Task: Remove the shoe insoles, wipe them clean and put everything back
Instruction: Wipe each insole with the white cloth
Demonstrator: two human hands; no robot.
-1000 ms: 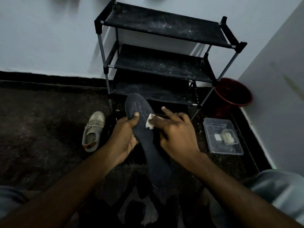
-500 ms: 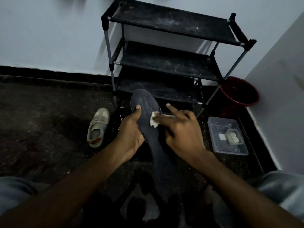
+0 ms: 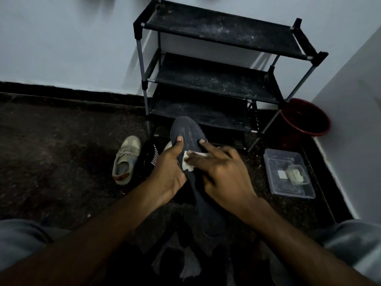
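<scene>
A dark insole [image 3: 191,137] is held up in front of me, toe end pointing at the rack. My left hand [image 3: 169,172] grips its left edge, thumb on top. My right hand [image 3: 222,174] presses a white wipe [image 3: 188,164] onto the insole's middle with straight fingers; most of the wipe is hidden under them. A beige sneaker [image 3: 125,159] lies on the floor to the left, and a dark shoe [image 3: 151,157] with white stripes sits beside it, partly hidden by my left hand.
A black three-shelf shoe rack [image 3: 218,79] stands against the wall ahead. A red bucket [image 3: 305,118] sits in the right corner. A clear plastic container [image 3: 288,174] holding folded wipes lies on the dark floor at right. A shoe [image 3: 181,263] lies between my knees.
My right hand has slid the wipe leftward across the insole towards my left thumb. The view has shifted a little, so the rack and floor items sit further right.
</scene>
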